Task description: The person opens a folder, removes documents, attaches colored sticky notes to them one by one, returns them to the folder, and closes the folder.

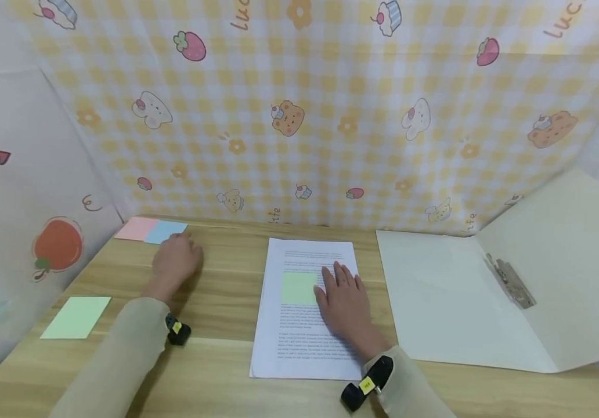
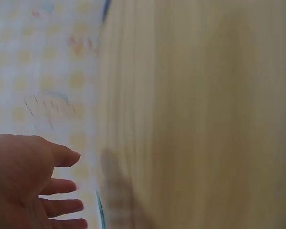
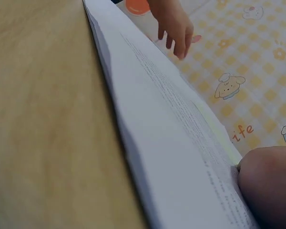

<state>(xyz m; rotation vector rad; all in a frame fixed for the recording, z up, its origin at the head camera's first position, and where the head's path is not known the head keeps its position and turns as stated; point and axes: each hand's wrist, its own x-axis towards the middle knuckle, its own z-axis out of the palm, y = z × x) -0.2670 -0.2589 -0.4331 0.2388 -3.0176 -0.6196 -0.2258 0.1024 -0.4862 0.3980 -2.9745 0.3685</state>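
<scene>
My left hand [image 1: 176,258] hovers at the near right corner of a blue sticky note [image 1: 162,231], overlapping it in the head view. A pink sticky note [image 1: 134,228] lies directly left of the blue one. The left wrist view shows the left fingers [image 2: 62,207] apart and slightly bent, with nothing between them. My right hand [image 1: 346,305] rests on a stack of printed paper [image 1: 305,342], fingers spread over the text. Beside its thumb, a green sticky note [image 1: 298,288] lies on the top sheet.
Another green sticky note [image 1: 76,317] lies on the wooden table [image 1: 216,371] at the left. To the right stands an opened white folder [image 1: 435,296] with a metal clip [image 1: 513,283], its cover leaning up. A checked cloth [image 1: 325,162] hangs along the table's back edge.
</scene>
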